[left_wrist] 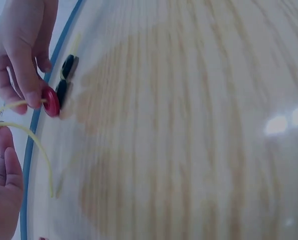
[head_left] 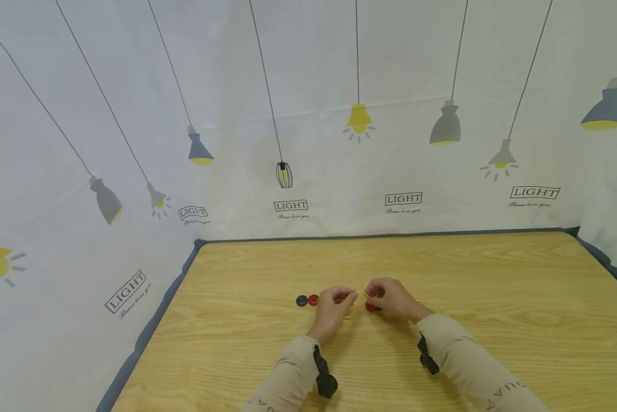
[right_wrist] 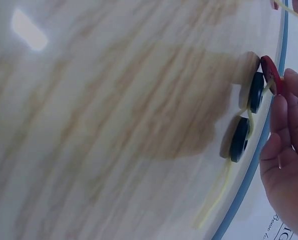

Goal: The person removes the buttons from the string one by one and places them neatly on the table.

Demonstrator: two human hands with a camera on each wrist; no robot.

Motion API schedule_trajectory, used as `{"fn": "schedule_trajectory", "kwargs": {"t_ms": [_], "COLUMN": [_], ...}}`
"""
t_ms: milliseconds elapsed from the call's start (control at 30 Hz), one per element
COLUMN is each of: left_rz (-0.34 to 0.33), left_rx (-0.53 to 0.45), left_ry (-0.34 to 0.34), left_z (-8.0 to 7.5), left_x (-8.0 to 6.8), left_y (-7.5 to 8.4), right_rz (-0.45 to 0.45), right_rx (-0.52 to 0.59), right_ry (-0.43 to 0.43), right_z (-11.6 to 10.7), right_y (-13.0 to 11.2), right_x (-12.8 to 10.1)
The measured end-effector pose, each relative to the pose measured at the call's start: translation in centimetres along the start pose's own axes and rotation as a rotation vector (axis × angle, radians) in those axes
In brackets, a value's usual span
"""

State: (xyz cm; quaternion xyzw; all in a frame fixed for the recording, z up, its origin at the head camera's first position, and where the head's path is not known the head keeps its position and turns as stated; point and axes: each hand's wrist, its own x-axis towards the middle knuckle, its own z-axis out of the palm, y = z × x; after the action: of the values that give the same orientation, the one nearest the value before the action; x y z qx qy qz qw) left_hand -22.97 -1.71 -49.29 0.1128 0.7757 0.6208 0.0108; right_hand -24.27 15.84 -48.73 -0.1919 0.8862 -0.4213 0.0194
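Note:
A thin yellow cord (left_wrist: 43, 149) runs between both hands. My left hand (head_left: 331, 309) pinches it, and a loose end hangs below those fingers in the left wrist view. My right hand (head_left: 393, 297) pinches the cord right beside a red button (left_wrist: 51, 102), fingertips close to the button's face. Behind that button, two dark buttons (right_wrist: 240, 140) are strung on the same cord, standing on edge near the tabletop. Past them, the cord's tail (right_wrist: 215, 194) trails over the table.
Left of the left hand, a loose dark button (head_left: 301, 301) and a red button (head_left: 313, 300) lie on the wooden table (head_left: 236, 355). A dark blue edge runs round the table, with a lamp-printed white curtain (head_left: 329, 68) behind it.

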Motion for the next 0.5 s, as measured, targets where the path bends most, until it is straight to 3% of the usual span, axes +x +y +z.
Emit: {"fn": "schedule_trajectory", "kwargs": {"t_ms": [267, 500], "left_rz": [0.007, 0.068], "left_rx": [0.002, 0.025], "left_ry": [0.005, 0.009], "left_z": [-0.57, -0.13], "left_x": [0.22, 0.26], "left_y": [-0.65, -0.65], "right_rz": [-0.018, -0.063], "right_rx": [0.03, -0.002], "right_ry": [0.047, 0.034], "right_z": [-0.2, -0.24], "right_y": [-0.23, -0.04], "right_x": [-0.09, 0.0]}}
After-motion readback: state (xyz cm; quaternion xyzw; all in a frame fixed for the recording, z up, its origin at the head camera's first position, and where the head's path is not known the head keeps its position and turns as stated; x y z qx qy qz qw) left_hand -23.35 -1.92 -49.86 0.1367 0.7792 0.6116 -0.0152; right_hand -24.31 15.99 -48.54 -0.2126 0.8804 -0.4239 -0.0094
